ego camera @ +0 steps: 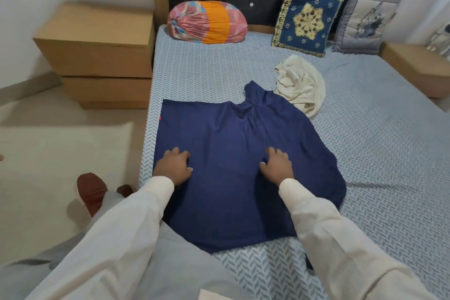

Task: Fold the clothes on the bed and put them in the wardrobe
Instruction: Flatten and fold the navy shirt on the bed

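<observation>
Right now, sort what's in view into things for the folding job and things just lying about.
For the job: blue garment under the left hand and right hand; crumpled white garment.
Lying about: bolster, blue cushion, grey cushion, bedside drawers.

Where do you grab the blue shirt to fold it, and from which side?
Probably the straight left edge of the blue shirt, pinched near its corners, coming from the left side of the bed. That edge lies flat and straight by the bed's edge; the right side is rounded and rumpled. The left hand and right hand rest on its middle.
</observation>
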`<move>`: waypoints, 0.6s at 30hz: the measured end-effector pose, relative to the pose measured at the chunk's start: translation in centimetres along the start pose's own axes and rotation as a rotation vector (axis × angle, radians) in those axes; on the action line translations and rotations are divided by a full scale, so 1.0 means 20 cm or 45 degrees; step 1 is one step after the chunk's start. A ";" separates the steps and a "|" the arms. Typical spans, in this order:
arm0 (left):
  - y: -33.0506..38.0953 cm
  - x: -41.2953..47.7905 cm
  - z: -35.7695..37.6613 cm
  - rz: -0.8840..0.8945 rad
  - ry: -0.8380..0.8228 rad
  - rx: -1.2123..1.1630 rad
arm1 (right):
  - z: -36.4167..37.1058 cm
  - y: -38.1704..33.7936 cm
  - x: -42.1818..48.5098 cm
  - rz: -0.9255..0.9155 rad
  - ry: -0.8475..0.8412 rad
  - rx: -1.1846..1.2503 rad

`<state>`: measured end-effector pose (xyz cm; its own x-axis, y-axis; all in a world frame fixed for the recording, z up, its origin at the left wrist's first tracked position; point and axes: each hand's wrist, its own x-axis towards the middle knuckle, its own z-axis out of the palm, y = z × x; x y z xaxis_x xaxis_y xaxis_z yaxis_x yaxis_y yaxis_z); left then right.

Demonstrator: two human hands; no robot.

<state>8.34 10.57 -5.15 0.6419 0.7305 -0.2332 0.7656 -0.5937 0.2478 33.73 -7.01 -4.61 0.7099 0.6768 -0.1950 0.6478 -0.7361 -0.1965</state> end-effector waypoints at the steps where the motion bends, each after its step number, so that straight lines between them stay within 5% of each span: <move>1: -0.02 0.06 -0.01 0.000 0.003 0.015 | 0.01 -0.07 0.06 -0.067 -0.014 0.020; 7: -0.13 0.48 -0.12 0.055 0.035 0.092 | 0.04 -0.37 0.53 -0.216 -0.058 0.122; 14: -0.27 0.98 -0.28 -0.005 0.051 0.063 | -0.06 -0.30 1.07 -0.132 0.179 0.089; 18: -0.38 1.14 -0.33 -0.069 0.112 0.135 | -0.16 -0.31 1.31 -0.153 0.062 -0.011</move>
<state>16.96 34.00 -6.19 0.5970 0.7863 -0.1589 0.8021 -0.5817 0.1349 49.12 15.30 -5.46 0.6396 0.7587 -0.1237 0.7310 -0.6501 -0.2073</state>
